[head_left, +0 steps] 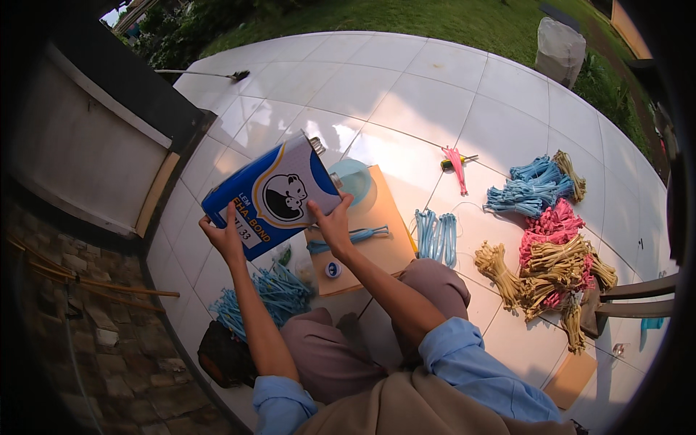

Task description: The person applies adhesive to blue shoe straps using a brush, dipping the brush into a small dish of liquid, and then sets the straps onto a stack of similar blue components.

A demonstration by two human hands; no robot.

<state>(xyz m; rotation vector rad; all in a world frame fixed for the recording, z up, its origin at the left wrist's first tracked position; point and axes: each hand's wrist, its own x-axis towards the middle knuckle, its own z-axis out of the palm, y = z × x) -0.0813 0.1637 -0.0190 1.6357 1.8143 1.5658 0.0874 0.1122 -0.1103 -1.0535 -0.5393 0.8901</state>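
The blue can [250, 196] hides some fingers of the left hand [226, 235] and right hand [333, 221]. The left forearm [259, 319] covers part of the light-blue strands [286, 290], while a dark mark [641, 244] on the far-right tiles [616, 210] is too small to identify.

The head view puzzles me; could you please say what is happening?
The person's left hand and right hand hold a tilted blue-and-white rectangular can, its top near a translucent blue round dish at a flat tan board's far end. Whether anything flows is unclear. Bundles of blue, pink and tan strands lie on white tiles.
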